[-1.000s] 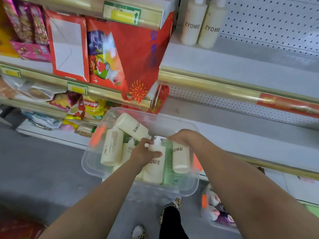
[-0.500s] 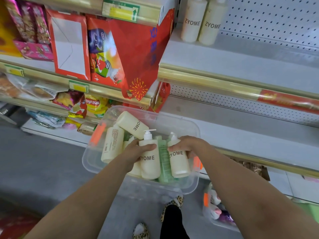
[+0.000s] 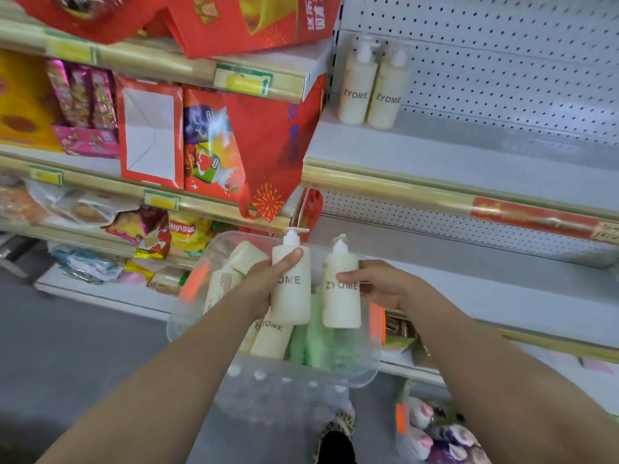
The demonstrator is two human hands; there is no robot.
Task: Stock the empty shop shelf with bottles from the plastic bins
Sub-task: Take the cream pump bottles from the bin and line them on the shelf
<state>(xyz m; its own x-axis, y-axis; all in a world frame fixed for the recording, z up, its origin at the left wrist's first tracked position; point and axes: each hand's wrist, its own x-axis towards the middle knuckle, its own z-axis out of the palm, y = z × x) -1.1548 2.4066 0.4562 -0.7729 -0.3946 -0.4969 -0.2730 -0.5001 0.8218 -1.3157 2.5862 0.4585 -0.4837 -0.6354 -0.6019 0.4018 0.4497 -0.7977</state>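
The left hand [image 3: 268,283] grips a cream plastic pump bottle [image 3: 292,296] upright. The right hand [image 3: 380,284] grips a second cream pump bottle [image 3: 341,306] just beside it, both above the clear plastic bin [image 3: 278,393]. Two matching bottles [image 3: 356,95] stand on the far white shelf [image 3: 469,155].

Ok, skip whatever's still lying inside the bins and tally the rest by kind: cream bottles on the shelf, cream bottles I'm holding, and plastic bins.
Shelved cream bottles: 2
Held cream bottles: 2, one in the left hand, one in the right hand
Clear plastic bins: 2
Total: 6
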